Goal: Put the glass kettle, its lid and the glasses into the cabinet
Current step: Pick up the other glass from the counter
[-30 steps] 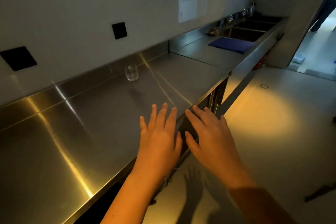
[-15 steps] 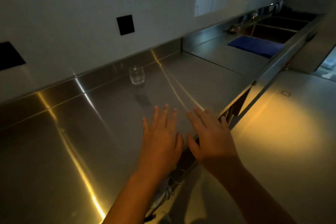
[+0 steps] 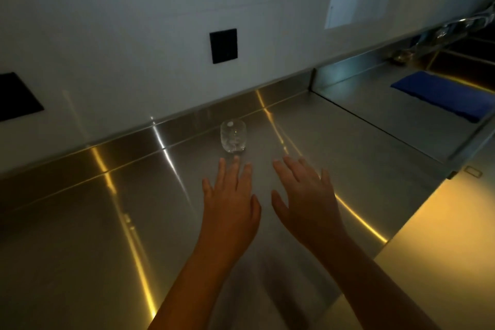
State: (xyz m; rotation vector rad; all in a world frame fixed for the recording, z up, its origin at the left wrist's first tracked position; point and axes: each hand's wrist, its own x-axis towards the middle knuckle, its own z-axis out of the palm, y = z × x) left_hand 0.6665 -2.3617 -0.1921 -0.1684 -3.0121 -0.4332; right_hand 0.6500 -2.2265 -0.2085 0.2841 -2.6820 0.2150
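- We see a small clear glass — rounded, upright — on the brushed stainless-steel counter, just before the raised steel backsplash.
- The left hand and right hand hover side by side near it, fingers straight and slightly apart, holding nothing.
- The counter's front edge runs at the right — a folded blue cloth lies well apart.

This is a kitchen, a plain working one. A long stainless-steel surface runs along a pale wall, with a low steel upstand behind it. Farther right, blurred taps hang over sunken sink basins, with a blue cloth beside them. A drinking glass stands on the steel.
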